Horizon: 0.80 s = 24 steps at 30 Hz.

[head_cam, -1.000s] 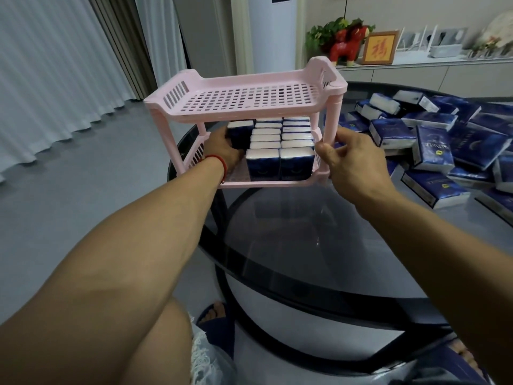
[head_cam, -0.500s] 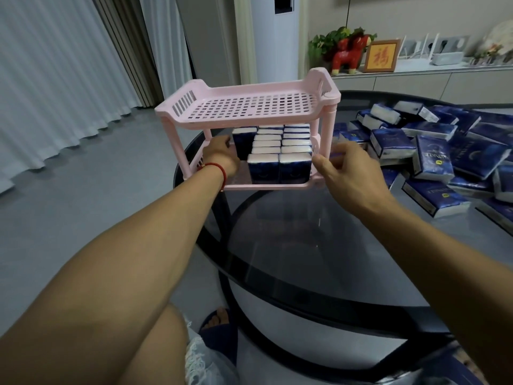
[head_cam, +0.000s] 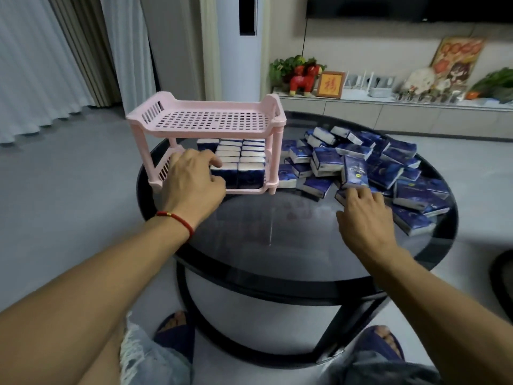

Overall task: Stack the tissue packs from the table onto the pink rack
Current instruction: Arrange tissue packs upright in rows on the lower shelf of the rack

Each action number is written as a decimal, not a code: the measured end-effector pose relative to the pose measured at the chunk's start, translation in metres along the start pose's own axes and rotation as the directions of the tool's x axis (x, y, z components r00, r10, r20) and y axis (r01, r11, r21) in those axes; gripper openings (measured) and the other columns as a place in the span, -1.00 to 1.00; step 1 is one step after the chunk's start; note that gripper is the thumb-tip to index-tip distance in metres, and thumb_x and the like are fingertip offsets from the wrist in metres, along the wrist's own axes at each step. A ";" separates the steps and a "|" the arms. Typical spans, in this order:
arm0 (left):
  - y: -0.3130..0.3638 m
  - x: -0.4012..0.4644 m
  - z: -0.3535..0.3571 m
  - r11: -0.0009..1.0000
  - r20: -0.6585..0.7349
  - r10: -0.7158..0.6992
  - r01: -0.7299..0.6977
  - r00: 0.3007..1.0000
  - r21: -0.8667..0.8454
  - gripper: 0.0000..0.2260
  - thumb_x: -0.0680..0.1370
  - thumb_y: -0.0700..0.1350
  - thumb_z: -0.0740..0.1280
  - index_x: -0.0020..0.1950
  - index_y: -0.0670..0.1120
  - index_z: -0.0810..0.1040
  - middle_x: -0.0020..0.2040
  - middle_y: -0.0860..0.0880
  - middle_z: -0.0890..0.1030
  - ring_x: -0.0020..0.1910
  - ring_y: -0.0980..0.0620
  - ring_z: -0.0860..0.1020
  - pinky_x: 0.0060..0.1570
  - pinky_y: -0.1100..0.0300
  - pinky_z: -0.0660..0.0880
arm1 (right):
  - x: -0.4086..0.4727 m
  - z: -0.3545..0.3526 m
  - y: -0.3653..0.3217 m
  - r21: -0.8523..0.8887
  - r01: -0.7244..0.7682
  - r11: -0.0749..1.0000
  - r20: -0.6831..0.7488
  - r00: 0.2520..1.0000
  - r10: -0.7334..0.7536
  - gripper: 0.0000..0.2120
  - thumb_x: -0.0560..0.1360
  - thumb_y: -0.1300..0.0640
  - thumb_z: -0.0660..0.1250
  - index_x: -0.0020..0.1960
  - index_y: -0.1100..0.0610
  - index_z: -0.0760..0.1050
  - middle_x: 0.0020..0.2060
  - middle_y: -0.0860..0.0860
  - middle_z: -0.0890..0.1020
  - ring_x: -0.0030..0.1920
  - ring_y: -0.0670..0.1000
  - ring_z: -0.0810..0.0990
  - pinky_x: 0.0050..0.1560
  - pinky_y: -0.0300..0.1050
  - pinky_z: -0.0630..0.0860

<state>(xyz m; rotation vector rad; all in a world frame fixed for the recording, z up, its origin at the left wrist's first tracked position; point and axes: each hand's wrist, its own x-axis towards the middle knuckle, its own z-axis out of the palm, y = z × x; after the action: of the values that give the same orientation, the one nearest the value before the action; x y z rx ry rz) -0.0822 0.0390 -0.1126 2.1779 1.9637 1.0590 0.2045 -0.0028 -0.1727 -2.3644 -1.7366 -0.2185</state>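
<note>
On the left part of the round dark glass surface (head_cam: 277,232) stands the pink rack (head_cam: 206,120), two tiers. Head view, the only one. Lower tier: packs in rows, two side by side at the front, more behind, filling the middle and right; the left end seems free, though the left hand hides part of it. Top tier: bare perforated shelf, no packs.

Left hand (head_cam: 191,182), red string at the wrist (head_cam: 177,218): rests at the front left of the lower tier, fingers (head_cam: 213,162) loosely curled against the front pack row. It holds no pack; whether it grips the rack edge I cannot tell.

Right hand (head_cam: 363,212): reaches into the loose pile of packs (head_cam: 374,168) just right of the rack. Fingers fairly straight, tips at the foot of one pack standing on end (head_cam: 355,169). Touching or nearly so; not yet closed round it.

Step in hand, as judged: fetching the next pack, left hand steadying the rack or the row already in.

Next move calls for: closing thumb and fingers across the narrow sides of the upright pack, lifting it clear of its neighbours, carrying it left to the rack. Likely place is the free left end of the lower tier, else the top shelf. Many packs remain loose; task perhaps a third done.
</note>
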 end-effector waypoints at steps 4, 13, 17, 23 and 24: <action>0.039 -0.024 0.016 0.962 0.127 0.226 -0.201 0.966 -0.187 -0.74 0.44 -0.28 0.37 0.07 -0.05 0.68 0.05 -0.03 0.65 0.11 -0.06 0.53 0.19 0.12 0.44 | 0.006 -0.008 0.004 0.183 0.036 0.982 0.036 0.998 -0.044 -0.68 0.48 0.29 0.39 0.22 0.16 0.50 0.14 0.17 0.52 0.12 0.25 0.46 0.11 0.19 0.49; 0.091 -0.049 0.057 0.911 0.580 0.143 0.123 0.802 -0.395 -0.58 0.56 0.04 0.41 0.40 0.01 0.45 0.18 0.08 0.55 0.14 0.01 0.60 0.18 0.15 0.51 | -0.020 -0.046 -0.001 0.514 0.211 0.832 0.037 0.963 -0.267 -0.40 0.33 0.07 0.64 0.29 0.09 0.47 0.11 -0.02 0.62 0.10 0.00 0.59 0.18 -0.03 0.57; 0.087 -0.045 0.063 0.719 0.588 0.015 0.400 0.809 -0.568 -0.39 0.30 0.07 0.49 0.34 0.04 0.49 0.15 -0.06 0.67 0.08 -0.05 0.67 0.13 -0.06 0.64 | -0.032 -0.051 -0.007 0.555 0.330 0.764 0.021 0.912 -0.410 -0.35 0.30 -0.15 0.57 0.29 0.03 0.45 0.14 -0.10 0.61 0.12 -0.05 0.58 0.18 -0.08 0.56; 0.071 -0.041 0.063 0.665 0.580 -0.043 0.457 0.814 -0.591 -0.57 0.49 -0.30 0.49 0.27 0.01 0.47 0.15 -0.15 0.63 0.00 -0.08 0.69 -0.22 0.14 0.64 | 0.005 -0.034 0.027 0.368 0.127 0.921 0.084 0.982 -0.169 -0.51 0.48 -0.23 0.41 0.25 0.06 0.47 0.10 0.03 0.58 0.06 0.04 0.57 0.09 0.06 0.59; 0.069 -0.041 0.062 0.645 0.582 -0.049 0.470 0.812 -0.602 -0.59 0.50 -0.34 0.47 0.25 0.00 0.48 0.14 -0.17 0.64 0.00 -0.08 0.69 -0.23 0.14 0.64 | 0.012 -0.031 0.033 0.307 0.083 0.948 0.074 0.991 -0.111 -0.54 0.51 -0.14 0.43 0.29 0.08 0.47 0.17 0.09 0.56 0.11 0.10 0.57 0.12 0.10 0.57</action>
<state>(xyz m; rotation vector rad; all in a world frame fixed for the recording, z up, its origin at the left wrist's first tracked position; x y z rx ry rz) 0.0094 0.0141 -0.1485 1.4413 1.2397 0.8530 0.2396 -0.0088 -0.1424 -2.1002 -1.7820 0.1355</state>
